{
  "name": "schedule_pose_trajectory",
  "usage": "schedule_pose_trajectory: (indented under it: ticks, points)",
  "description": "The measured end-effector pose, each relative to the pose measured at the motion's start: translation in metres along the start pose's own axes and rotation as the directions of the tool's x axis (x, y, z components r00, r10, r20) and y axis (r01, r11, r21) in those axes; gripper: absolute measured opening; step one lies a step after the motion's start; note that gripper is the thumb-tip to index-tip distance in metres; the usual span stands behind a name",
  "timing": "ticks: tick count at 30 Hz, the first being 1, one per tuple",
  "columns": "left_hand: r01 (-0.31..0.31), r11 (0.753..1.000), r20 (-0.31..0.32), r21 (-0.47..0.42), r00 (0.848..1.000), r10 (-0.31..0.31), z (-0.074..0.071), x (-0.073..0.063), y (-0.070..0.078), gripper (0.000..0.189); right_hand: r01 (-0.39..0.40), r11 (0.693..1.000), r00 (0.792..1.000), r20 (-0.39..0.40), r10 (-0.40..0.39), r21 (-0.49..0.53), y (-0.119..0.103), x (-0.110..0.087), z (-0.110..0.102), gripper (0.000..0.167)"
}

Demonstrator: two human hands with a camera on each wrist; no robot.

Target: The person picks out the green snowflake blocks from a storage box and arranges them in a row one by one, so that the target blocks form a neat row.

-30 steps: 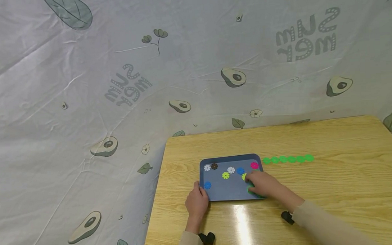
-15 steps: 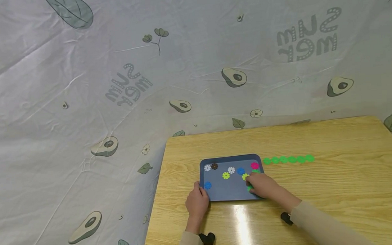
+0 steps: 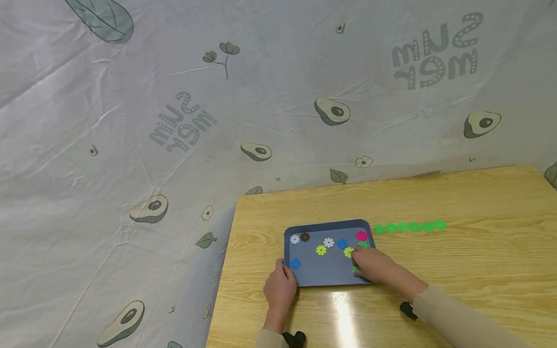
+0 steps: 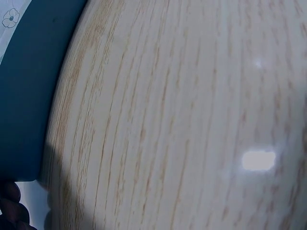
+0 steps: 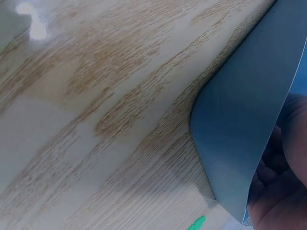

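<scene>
A blue-grey tray lies on the wooden table, holding several notched plastic flower-shaped discs. My left hand grips its near-left edge, thumb on the rim. In the left wrist view only dark fingertips show beside the tray wall. My right hand reaches over the right rim with its fingers bent down into the tray. A green disc shows partly at the thumb; I cannot tell whether the fingers pinch it. Close to the index finger lies a yellow-green disc; another green disc is partly covered behind the hand.
Right of the tray, several green discs form a row on the table. Inside the tray are a pink disc, a brown disc, and white and blue ones. A patterned cloth hangs behind the table.
My right hand's fingers have drawn closer together over the tray's right side, uncovering more of the green disc behind them. My left hand has stayed on the tray edge.
</scene>
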State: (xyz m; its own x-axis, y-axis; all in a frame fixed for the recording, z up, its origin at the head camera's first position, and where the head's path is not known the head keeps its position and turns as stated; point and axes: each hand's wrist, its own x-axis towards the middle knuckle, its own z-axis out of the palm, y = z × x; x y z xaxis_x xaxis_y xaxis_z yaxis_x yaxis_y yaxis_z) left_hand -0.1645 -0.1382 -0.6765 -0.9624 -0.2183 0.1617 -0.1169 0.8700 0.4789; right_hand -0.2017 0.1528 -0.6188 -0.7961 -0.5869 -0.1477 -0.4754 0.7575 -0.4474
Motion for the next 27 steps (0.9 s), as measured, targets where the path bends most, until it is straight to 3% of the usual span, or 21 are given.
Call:
schedule_pose_trajectory:
  ticks: [14, 24, 27]
  points:
    - [0.004, 1.0, 0.005, -0.006, 1.0, -0.004, 0.001, -0.002, 0.0, 0.02, 0.114, 0.966, 0.992, -0.076, -0.099, 0.233, 0.004, -0.008, -0.007, 0.013]
    - [-0.001, 1.0, 0.0, 0.003, 1.0, 0.001, 0.0, -0.001, -0.001, 0.021, 0.061, 0.948, 0.981, -0.196, 0.001, 0.312, 0.022, -0.009, -0.023, 0.005]
    - [0.002, 1.0, 0.001, 0.009, 1.0, -0.002, 0.0, 0.0, 0.0, 0.021, 0.039, 0.942, 0.971, -0.237, 0.044, 0.333, 0.029, -0.011, -0.029, 0.012]
